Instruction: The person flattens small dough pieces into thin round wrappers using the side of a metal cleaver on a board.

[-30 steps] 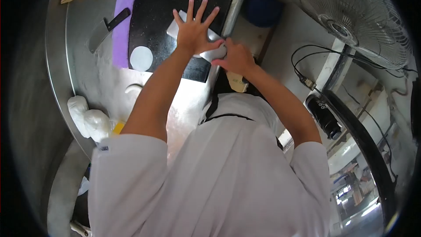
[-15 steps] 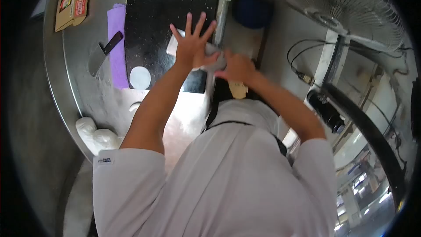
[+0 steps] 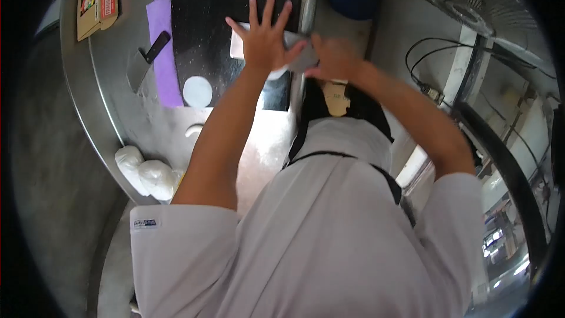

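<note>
My left hand [image 3: 265, 44] lies flat with fingers spread on top of a wide, shiny metal blade, which looks like a cleaver [image 3: 301, 53]. The blade's bright end [image 3: 236, 41] shows left of the hand. My right hand [image 3: 336, 59], slightly blurred, is closed at the blade's right end, where a handle would be hidden inside it. Under the blade is a black work mat [image 3: 203, 35]. What lies beneath the blade is hidden. A thin white disc [image 3: 198, 92], like a round dough wrapper, rests near the mat's lower left corner.
A folded purple cloth [image 3: 166, 76] borders the mat, with a second, black-handled cleaver [image 3: 140, 69] lying partly over it. Farther left is a cardboard box [image 3: 99, 1]. White bundles [image 3: 154, 178] sit at the counter's near edge. A fan [image 3: 471, 0] and cables [image 3: 415, 62] are at right.
The camera view has shifted slightly. Both hands are a little farther from my body, still at the blade. The disc, cloth and other cleaver stay in place.
</note>
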`<state>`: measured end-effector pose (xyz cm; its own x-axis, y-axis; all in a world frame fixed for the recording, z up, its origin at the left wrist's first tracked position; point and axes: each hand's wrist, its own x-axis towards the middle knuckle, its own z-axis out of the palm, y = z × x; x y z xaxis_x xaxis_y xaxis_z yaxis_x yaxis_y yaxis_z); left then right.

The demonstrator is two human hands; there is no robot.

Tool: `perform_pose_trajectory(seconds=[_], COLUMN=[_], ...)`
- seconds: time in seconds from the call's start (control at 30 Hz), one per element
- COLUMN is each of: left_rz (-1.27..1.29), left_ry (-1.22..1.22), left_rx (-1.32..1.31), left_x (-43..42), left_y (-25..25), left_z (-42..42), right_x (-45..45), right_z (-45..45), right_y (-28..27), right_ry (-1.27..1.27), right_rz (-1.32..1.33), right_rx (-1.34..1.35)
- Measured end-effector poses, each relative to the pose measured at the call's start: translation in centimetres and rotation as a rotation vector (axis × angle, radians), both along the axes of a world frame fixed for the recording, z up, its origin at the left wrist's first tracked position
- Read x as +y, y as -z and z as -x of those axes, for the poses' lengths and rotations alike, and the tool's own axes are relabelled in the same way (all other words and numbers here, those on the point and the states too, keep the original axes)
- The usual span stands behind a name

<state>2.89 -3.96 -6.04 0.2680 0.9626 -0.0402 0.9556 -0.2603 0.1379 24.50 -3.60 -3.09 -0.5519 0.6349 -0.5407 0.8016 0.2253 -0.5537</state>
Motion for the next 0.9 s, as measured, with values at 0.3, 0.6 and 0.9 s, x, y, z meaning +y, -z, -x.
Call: perform_pose_trajectory(seconds=[0.3, 0.6, 0.9], left_rz=[-0.036, -0.187, -0.136], left_ry=[-0.101, -0.303, -0.150], left_rx=[-0.034, -0.035, -0.109], left_x=[-2.2, 3.1, 1.3], left_y=[1.0, 0.5, 1.6], left_z=[0.7, 0.7, -0.6], right_x=[0.4, 8.6, 5.2], right_z=[0.3, 1.3, -0.7], right_y=[1.6, 0.8, 0.5], right_ry=[-0.196, -0.307, -0.208], right_rz=[-0.091, -0.371, -0.154], right_rx=[0.152, 0.158, 0.177])
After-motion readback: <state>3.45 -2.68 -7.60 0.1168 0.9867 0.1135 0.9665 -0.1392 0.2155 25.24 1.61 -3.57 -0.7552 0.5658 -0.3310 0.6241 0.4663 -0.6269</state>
